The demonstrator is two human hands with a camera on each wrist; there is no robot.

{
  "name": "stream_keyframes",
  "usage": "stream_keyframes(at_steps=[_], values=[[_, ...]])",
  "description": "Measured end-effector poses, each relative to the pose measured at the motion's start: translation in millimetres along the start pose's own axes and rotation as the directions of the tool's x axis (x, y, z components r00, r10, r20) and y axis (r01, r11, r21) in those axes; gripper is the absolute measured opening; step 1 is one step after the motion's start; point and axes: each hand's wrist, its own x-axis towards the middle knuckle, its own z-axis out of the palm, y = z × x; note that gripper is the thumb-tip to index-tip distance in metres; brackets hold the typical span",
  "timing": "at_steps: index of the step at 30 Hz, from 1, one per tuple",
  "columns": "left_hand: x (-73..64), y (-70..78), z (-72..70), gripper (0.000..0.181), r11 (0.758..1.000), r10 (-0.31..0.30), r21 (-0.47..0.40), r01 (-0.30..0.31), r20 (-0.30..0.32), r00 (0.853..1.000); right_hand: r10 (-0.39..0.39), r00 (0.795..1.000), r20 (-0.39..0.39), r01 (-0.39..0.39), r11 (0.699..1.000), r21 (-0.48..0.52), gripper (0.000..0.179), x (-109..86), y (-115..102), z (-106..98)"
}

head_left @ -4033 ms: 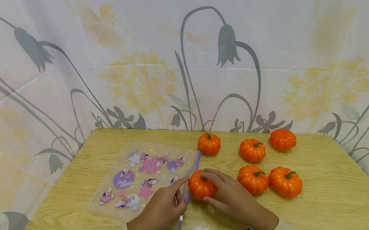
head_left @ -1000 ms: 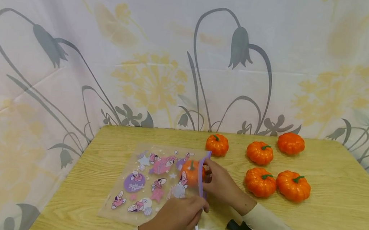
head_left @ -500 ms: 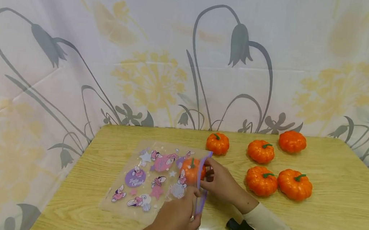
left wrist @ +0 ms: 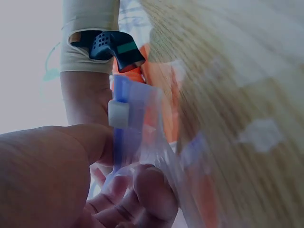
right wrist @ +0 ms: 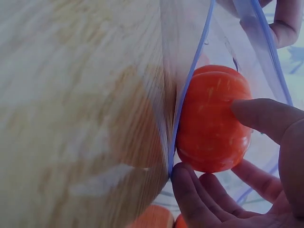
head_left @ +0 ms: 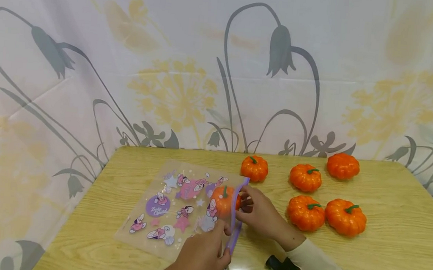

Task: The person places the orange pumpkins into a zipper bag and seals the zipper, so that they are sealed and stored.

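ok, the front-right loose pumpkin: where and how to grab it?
Probably by its ribbed flanks, near and far, coming from above and the right. The front-right pumpkin sits squat and round, giving broad sides; its green stem is thin and leans right, a poor handle. The neighbouring pumpkin crowds its left side.

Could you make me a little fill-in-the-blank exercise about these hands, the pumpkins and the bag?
1. The right hand holds a pumpkin coloured ____ at the mouth of the bag.
2. The left hand grips the bag near a slider coloured ____.
3. Outside the bag, the number of pumpkins on the table is ____.
Missing words: orange, white, five.
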Motion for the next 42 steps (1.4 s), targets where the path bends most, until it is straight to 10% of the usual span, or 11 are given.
stream_keyframes(at_steps=[27, 42], values=[[0.8, -6.6, 1.1, 0.028, 0.991, 0.089, -0.098, -0.092, -0.039, 0.995, 0.036, 0.999, 0.002, -0.036, 0.999, 0.026, 0.029, -0.3, -0.9, 2.7], [5.6, -10.2, 3.9, 0.026, 0.976, 0.018, -0.217, -0.005, 0.056, 0.998, 0.017, 0.999, 0.03, -0.017, 1.0, 0.004, 0.027, -1.1, -0.4, -4.1]])
